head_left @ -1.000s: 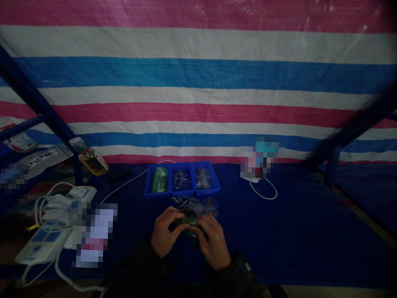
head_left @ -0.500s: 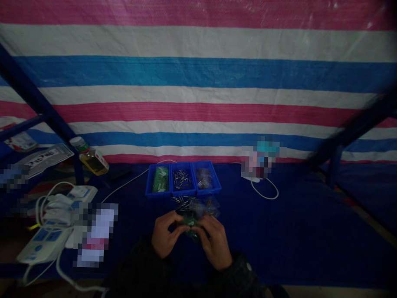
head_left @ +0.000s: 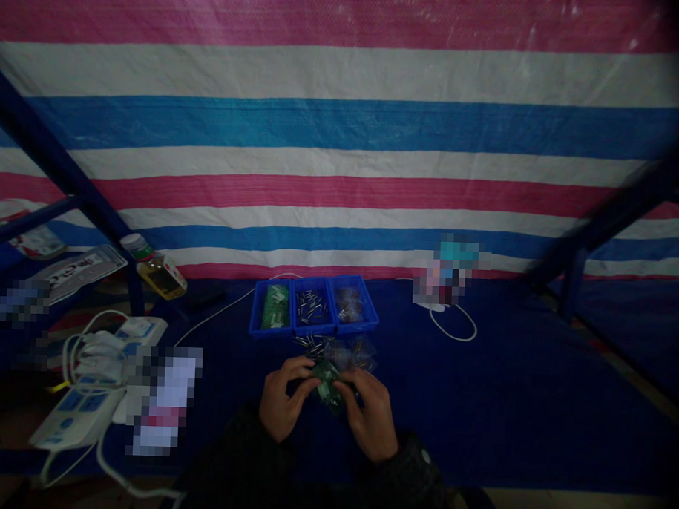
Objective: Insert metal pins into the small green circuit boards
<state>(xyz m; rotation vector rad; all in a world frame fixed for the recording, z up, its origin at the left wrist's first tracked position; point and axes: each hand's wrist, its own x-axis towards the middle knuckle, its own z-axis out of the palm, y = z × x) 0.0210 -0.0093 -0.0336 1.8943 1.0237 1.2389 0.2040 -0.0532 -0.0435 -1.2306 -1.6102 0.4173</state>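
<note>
**Two-Handed Grip on Green Plastic Packet [head_left: 327, 389], Over Blue Table [head_left: 524, 394]**

The green plastic packet is located at the near side of the table, in front of the bins and between the two hands. The left hand [head_left: 283, 401] pinches its left edge between thumb and fingers. The right hand [head_left: 370, 415] grips its right edge in the same manner. Whether the packet's underside contacts the table cannot be determined.

Directly beyond the packet lies a loose pile of metal pins [head_left: 312, 346]. Small clear bags [head_left: 350, 353] lie to the right of the pile; their contents are too dim to identify.

Three blue bins stand side by side behind these parts:
- Left bin [head_left: 271, 331]: green packets [head_left: 275, 306].
- Middle bin [head_left: 313, 330]: loose metal pins.
- Right bin [head_left: 357, 328]: small clear bags.

To the left, a white power strip [head_left: 60, 429] carries white chargers [head_left: 99, 359] and cables. Farther back, a bottle of yellow liquid [head_left: 163, 274] leans at an angle near a blue frame post [head_left: 104, 218]. A white cable loop [head_left: 453, 336] rests on the table at right. A striped tarpaulin [head_left: 344, 128] forms the backdrop.
</note>
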